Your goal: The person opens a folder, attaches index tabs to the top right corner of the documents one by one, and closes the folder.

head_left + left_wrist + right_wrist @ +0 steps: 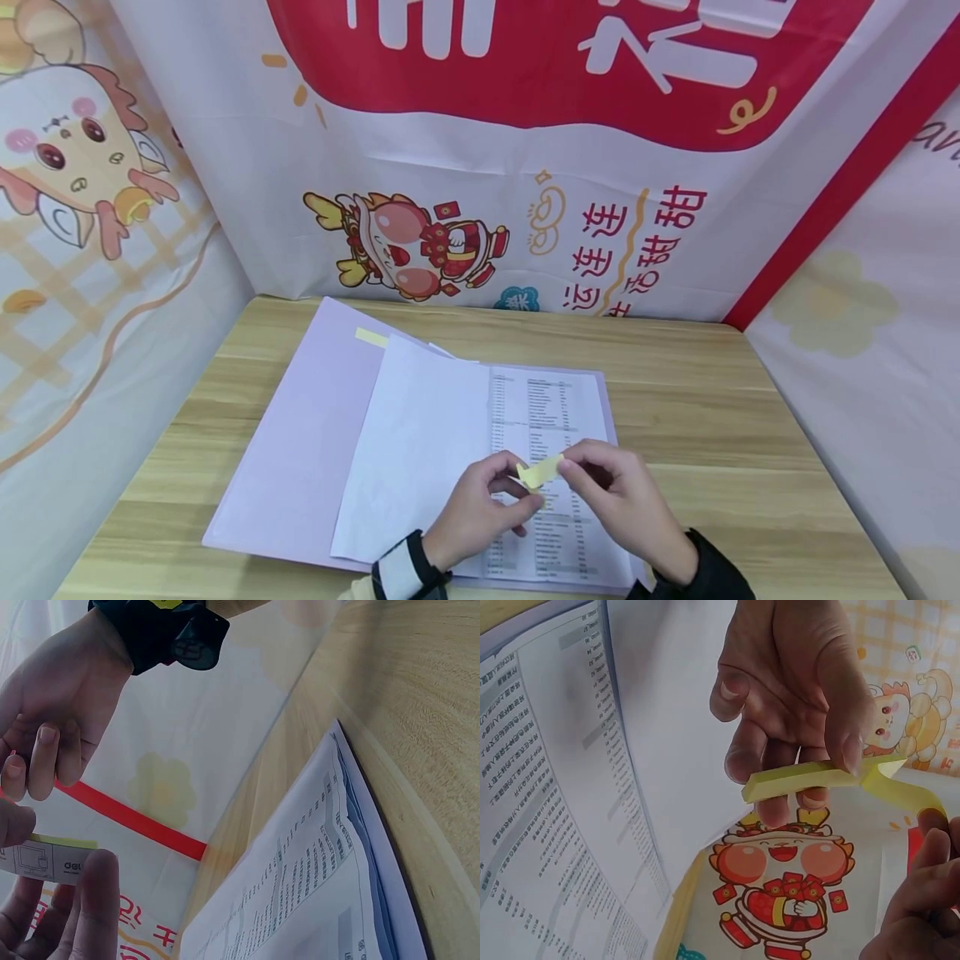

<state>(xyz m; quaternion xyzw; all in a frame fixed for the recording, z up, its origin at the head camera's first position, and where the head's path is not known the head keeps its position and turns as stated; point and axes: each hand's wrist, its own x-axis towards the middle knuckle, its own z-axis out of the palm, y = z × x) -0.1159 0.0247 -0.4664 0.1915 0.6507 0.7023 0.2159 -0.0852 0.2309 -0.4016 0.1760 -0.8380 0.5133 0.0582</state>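
Observation:
A narrow pad of yellow sticky notes (802,780) is pinched between the thumb and fingers of my left hand (480,508). The lifted top sticky note (911,796) curls away from one end of the pad. My right hand (626,500) pinches that note's free end between thumb and fingertips. In the left wrist view the pad's printed underside (52,859) faces the camera. Both hands are above a printed page (551,400) in an open lilac folder (292,450).
A blank white sheet (420,450) lies turned over toward the left cover. Another yellow sticky strip (371,337) shows near the top of that sheet. Beneath the folder is a wooden table (697,400). A printed cloth backdrop (465,150) hangs behind it.

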